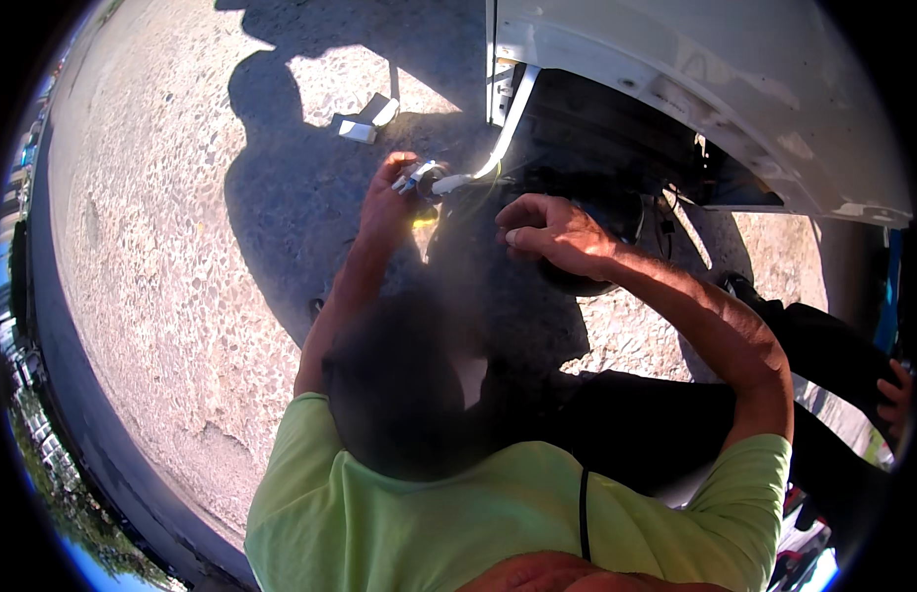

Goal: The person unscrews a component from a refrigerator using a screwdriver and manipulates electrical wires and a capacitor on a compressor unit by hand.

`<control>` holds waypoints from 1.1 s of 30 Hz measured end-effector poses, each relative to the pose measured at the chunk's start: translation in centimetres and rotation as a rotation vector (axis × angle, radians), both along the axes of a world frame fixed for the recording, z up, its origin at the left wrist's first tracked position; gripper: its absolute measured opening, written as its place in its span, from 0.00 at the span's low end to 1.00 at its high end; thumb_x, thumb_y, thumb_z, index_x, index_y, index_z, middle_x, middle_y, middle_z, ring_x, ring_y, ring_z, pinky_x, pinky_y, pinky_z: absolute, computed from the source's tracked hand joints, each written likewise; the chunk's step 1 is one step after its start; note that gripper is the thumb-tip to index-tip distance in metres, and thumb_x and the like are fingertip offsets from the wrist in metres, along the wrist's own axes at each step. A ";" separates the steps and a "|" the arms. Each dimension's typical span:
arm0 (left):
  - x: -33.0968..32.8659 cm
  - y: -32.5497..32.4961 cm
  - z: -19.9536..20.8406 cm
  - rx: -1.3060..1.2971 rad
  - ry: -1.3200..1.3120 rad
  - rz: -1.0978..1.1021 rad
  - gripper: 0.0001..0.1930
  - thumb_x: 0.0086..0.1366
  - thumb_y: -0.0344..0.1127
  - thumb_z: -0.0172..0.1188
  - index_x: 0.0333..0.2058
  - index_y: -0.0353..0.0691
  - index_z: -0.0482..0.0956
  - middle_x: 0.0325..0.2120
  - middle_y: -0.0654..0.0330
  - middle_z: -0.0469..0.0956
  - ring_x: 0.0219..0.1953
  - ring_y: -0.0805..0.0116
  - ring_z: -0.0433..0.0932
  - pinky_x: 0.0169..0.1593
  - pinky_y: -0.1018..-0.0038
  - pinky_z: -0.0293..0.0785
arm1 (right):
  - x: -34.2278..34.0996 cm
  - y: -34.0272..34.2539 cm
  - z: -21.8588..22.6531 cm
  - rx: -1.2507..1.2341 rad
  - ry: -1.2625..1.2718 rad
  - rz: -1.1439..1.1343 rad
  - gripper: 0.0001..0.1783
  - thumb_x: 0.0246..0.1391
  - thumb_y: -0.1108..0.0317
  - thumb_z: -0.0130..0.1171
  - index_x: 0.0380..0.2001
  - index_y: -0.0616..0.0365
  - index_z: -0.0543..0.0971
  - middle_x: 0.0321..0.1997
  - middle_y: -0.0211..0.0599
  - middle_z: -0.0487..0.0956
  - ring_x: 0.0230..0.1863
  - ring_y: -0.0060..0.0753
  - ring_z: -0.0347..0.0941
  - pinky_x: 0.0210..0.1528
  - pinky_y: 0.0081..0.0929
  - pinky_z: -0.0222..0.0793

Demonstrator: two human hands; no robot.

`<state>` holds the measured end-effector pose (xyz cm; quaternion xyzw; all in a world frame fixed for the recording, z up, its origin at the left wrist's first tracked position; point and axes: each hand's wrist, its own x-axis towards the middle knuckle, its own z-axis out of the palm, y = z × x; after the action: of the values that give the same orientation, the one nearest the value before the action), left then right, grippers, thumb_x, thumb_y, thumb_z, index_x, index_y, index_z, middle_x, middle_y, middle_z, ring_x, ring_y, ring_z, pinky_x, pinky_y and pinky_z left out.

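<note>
My left hand (385,209) is closed around a small roundish part (431,182) with white and silvery bits, whose kind I cannot make out. Up to this part runs a white band-like strip (513,123), coming down from the edge of a white vehicle body panel (616,49). A bright yellow patch shows just below the left fingers. To the right, my right hand (562,235) hovers over dark shade with thumb and fingers curled together. Whether anything thin sits in that pinch is hidden.
Small white boxes (360,129) lie on the sunlit pebbly ground beyond my left hand. The panel's lower edge overhangs a dark opening at the upper right. Another person's hand (893,400) and dark-clothed leg (833,335) are at the far right. A dark blur covers the middle.
</note>
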<state>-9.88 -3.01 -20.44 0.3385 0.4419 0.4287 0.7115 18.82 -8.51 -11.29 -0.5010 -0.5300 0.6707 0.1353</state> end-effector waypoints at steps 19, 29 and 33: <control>0.6 -0.7 0.1 0.044 -0.200 -0.140 0.07 0.79 0.29 0.49 0.50 0.40 0.73 0.50 0.46 0.82 0.50 0.59 0.83 0.53 0.65 0.80 | -0.7 5.1 -1.2 0.113 0.002 -0.222 0.20 0.63 0.54 0.66 0.48 0.58 0.84 0.46 0.36 0.86 0.53 0.30 0.80 0.59 0.30 0.72; 1.2 -0.6 0.0 -0.022 -0.177 0.029 0.05 0.78 0.28 0.52 0.48 0.38 0.74 0.43 0.53 0.83 0.44 0.67 0.83 0.49 0.69 0.81 | 1.3 3.0 -0.5 -0.026 0.354 -0.286 0.10 0.63 0.62 0.63 0.41 0.56 0.82 0.42 0.29 0.85 0.35 0.16 0.72 0.38 0.19 0.66; 2.2 -1.0 1.4 0.039 -0.030 0.007 0.04 0.78 0.30 0.53 0.47 0.39 0.74 0.44 0.53 0.83 0.41 0.68 0.84 0.46 0.70 0.81 | 2.1 2.8 0.1 -0.057 0.342 -0.291 0.09 0.65 0.62 0.60 0.42 0.54 0.78 0.45 0.33 0.85 0.39 0.21 0.78 0.38 0.20 0.68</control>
<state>-7.71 -4.01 -19.02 0.3445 0.4240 0.4446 0.7098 20.92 -5.74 -11.23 -0.4550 -0.4022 0.7339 0.3044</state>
